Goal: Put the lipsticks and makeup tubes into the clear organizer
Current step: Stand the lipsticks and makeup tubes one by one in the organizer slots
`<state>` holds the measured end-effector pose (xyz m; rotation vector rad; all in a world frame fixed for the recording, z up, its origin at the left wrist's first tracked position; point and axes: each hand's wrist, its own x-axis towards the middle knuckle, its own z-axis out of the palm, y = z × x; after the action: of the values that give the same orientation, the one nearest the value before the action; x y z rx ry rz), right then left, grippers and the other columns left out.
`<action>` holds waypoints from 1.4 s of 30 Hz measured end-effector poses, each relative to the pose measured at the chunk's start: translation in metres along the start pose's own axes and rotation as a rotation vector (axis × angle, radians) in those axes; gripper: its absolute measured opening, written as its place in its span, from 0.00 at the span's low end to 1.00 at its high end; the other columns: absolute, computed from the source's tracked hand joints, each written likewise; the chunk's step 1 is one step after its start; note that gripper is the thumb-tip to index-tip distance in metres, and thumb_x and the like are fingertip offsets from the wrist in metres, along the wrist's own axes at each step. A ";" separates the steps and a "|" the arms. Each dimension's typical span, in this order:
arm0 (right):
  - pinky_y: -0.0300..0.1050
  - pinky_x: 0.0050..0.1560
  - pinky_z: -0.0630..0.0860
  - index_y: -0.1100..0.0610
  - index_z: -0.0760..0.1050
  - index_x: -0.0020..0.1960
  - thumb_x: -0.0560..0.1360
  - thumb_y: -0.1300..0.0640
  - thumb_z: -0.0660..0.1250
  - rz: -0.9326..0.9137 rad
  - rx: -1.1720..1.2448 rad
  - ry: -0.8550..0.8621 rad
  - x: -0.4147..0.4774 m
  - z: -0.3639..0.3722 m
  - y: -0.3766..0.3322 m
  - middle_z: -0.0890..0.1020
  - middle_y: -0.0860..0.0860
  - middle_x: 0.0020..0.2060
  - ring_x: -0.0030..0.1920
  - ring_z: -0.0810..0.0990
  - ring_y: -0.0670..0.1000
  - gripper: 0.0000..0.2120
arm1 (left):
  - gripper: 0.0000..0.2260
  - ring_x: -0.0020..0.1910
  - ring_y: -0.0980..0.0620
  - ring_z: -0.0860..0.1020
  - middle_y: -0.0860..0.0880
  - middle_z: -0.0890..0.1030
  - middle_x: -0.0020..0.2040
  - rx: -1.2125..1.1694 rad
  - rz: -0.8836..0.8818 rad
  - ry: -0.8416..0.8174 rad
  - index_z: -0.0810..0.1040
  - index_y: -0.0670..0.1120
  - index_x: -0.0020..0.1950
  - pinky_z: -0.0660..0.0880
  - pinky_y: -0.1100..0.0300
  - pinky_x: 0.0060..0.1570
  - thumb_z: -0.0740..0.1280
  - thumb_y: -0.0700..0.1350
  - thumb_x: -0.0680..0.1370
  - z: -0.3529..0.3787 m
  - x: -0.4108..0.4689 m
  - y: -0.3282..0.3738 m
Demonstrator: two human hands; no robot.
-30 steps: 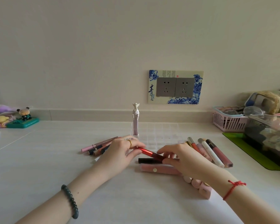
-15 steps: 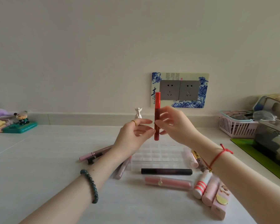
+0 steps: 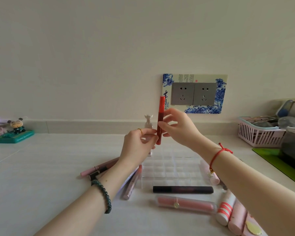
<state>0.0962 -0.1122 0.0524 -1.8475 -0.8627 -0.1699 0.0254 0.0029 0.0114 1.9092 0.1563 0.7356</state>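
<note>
I hold the red tube (image 3: 161, 120) upright, both hands pinching it: left hand (image 3: 138, 147), right hand (image 3: 177, 128); the clear organizer (image 3: 170, 167) sits directly below.

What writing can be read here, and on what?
"青": big brush character on the socket sticker, partly behind the red tube.
Fine print atop the sticker: too small to read.
Lettering on the green base: blurred.
Print on the lilac tube: too small.

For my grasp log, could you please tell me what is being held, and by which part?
The upright red tube: the right hand pinches its middle, the left hand its lower part.
</note>
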 end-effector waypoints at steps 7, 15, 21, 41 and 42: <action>0.48 0.48 0.78 0.53 0.72 0.48 0.73 0.61 0.66 0.038 -0.039 0.011 -0.001 0.007 0.014 0.84 0.55 0.42 0.41 0.81 0.51 0.06 | 0.06 0.29 0.57 0.79 0.56 0.80 0.32 0.045 0.014 -0.061 0.78 0.53 0.46 0.75 0.71 0.32 0.66 0.41 0.75 0.001 -0.002 -0.001; 0.47 0.49 0.80 0.52 0.72 0.47 0.71 0.62 0.67 0.087 -0.077 -0.019 -0.005 0.011 0.022 0.83 0.53 0.41 0.41 0.83 0.50 0.08 | 0.09 0.30 0.56 0.79 0.50 0.82 0.44 0.123 0.050 -0.070 0.80 0.51 0.49 0.73 0.75 0.32 0.64 0.40 0.75 -0.002 -0.004 -0.002; 0.43 0.50 0.78 0.51 0.73 0.45 0.70 0.62 0.67 0.080 -0.105 -0.019 -0.008 0.014 0.022 0.83 0.52 0.40 0.43 0.82 0.51 0.08 | 0.11 0.31 0.56 0.79 0.47 0.82 0.49 0.155 0.048 -0.072 0.79 0.46 0.55 0.72 0.77 0.32 0.64 0.39 0.75 -0.001 -0.003 -0.005; 0.38 0.47 0.77 0.54 0.75 0.51 0.70 0.63 0.68 0.081 -0.131 -0.041 -0.010 0.012 0.022 0.84 0.53 0.42 0.41 0.82 0.48 0.11 | 0.11 0.31 0.57 0.80 0.47 0.82 0.49 0.156 0.040 -0.049 0.78 0.43 0.57 0.71 0.77 0.31 0.64 0.40 0.75 -0.001 -0.002 -0.006; 0.39 0.48 0.77 0.54 0.75 0.52 0.70 0.63 0.69 0.081 -0.129 -0.041 -0.010 0.012 0.022 0.84 0.53 0.42 0.42 0.82 0.49 0.12 | 0.11 0.31 0.57 0.80 0.47 0.82 0.49 0.158 0.040 -0.048 0.78 0.43 0.57 0.71 0.77 0.31 0.64 0.40 0.75 -0.001 -0.002 -0.006</action>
<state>0.0996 -0.1115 0.0258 -2.0091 -0.8194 -0.1399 0.0243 0.0053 0.0058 2.0836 0.1504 0.7212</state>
